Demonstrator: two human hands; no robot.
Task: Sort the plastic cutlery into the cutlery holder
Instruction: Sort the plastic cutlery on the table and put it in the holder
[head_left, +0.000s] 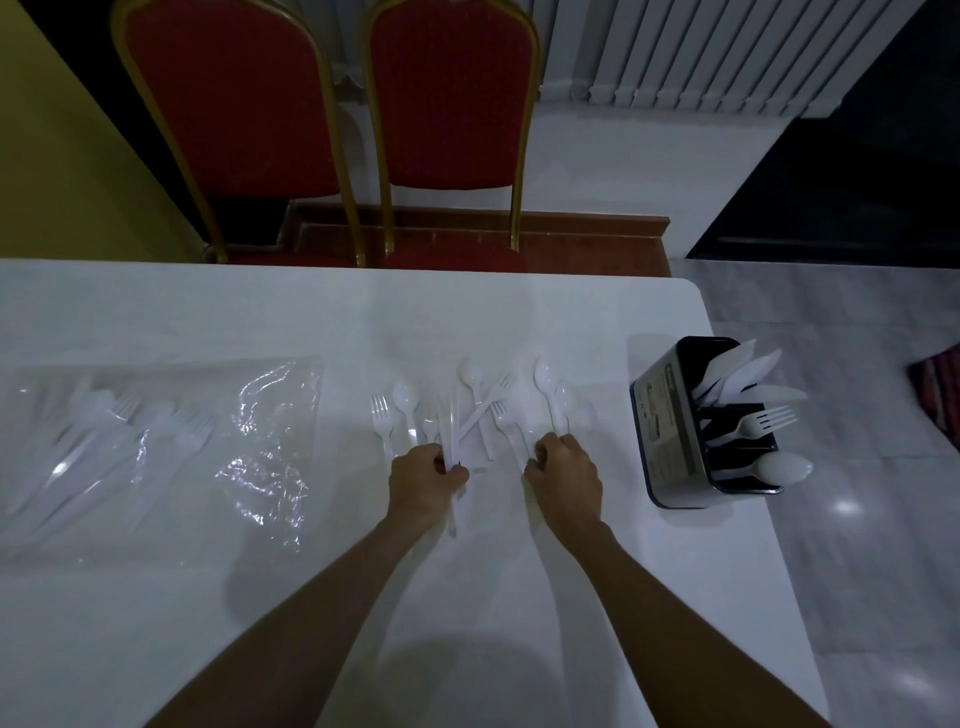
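A: How are the hands seen?

B: Knives (448, 431) are gripped in the closed left hand (423, 480). The right hand (563, 475) is curled at a spoon (549, 397) handle; a firm grip cannot be told.

A: And beyond them?

B: A loose pile (483, 410) is spread at twelve o'clock. The holder (670, 441), partly filled, is placed at three o'clock, a bag (156, 441) of cutlery at nine, on the table (260, 597).

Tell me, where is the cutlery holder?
The cutlery holder stands on the right side of the table, near its edge, beyond the right hand.
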